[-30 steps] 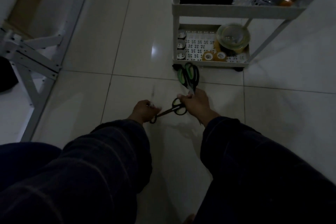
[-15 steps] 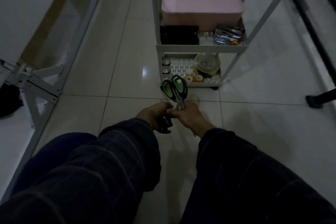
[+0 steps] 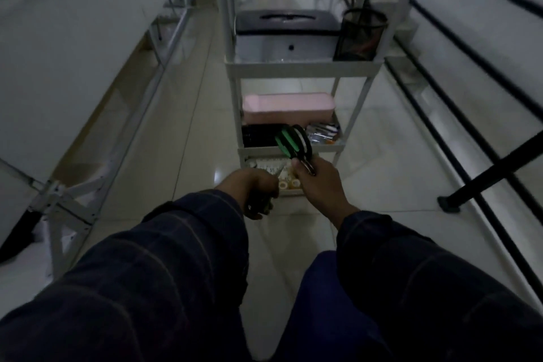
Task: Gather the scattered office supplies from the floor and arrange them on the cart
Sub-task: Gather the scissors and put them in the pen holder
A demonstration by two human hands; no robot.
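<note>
Our right hand (image 3: 318,185) is gripping green scissors (image 3: 293,142) by the blades before the cart (image 3: 302,70); our left hand (image 3: 252,188) is clutching black scissors (image 3: 260,204).

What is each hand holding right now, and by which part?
The right hand holds green-handled scissors by the blades, handles up. The left hand grips dark scissors around the handles.

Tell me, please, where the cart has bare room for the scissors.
Top shelf: little floor shows between grey bin and mesh cup. Middle shelf is crowded: pink box, black case, packets. Bottom shelf is mostly hidden behind both hands; tape rolls show.
</note>
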